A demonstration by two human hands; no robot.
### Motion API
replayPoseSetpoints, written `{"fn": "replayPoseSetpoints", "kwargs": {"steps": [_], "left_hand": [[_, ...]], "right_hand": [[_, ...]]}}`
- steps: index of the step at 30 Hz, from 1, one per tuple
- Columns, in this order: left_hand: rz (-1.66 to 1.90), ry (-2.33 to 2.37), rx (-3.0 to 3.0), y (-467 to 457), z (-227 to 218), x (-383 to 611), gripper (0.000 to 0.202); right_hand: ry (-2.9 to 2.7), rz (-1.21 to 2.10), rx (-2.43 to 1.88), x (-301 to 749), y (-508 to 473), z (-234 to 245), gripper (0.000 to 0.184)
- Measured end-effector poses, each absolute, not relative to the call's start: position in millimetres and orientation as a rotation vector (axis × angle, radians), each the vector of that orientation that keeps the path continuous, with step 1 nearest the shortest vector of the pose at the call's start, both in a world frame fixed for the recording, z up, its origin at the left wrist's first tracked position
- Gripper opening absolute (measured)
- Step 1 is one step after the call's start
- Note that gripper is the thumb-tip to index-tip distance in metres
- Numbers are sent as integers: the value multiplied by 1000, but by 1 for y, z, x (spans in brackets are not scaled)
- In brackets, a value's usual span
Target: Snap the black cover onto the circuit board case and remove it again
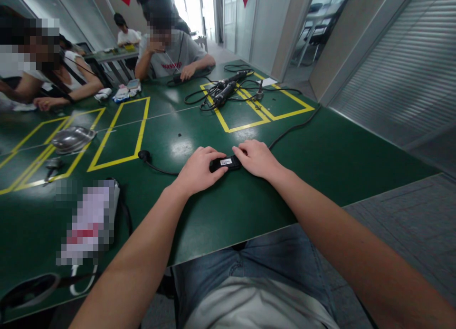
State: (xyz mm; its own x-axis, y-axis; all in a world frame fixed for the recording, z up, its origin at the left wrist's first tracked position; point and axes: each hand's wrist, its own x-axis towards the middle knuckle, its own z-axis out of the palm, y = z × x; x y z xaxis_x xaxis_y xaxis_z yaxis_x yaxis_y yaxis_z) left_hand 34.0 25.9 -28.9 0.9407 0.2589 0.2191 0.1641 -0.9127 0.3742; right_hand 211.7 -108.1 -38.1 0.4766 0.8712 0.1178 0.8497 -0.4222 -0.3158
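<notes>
A small black power adapter [231, 163] with a white label lies on the green table in front of me. My left hand [201, 170] pinches its left end between thumb and fingers. At the other end, my right hand [258, 158] is closed on it, thumb at the edge and the fingertips partly hidden. From under my left hand a black cable [162, 171] runs left to a round black plug [144, 155]. Another black cable [294, 126] emerges behind my right hand and stretches toward the far right edge.
Black corded tools [225, 92] lie tangled inside yellow tape at the back. On the left are a shiny metal bowl-like part [73, 139], a small metal piece [52, 164] and a blurred pale item [90, 220]. Two people sit across the table.
</notes>
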Motion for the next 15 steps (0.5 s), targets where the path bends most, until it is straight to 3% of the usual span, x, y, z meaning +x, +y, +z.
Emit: {"fn": "replayPoseSetpoints", "kwargs": {"steps": [15], "left_hand": [[366, 313, 2760, 24, -31, 36, 39]], "right_hand": [[-1532, 82, -2470, 210, -108, -37, 58]]}}
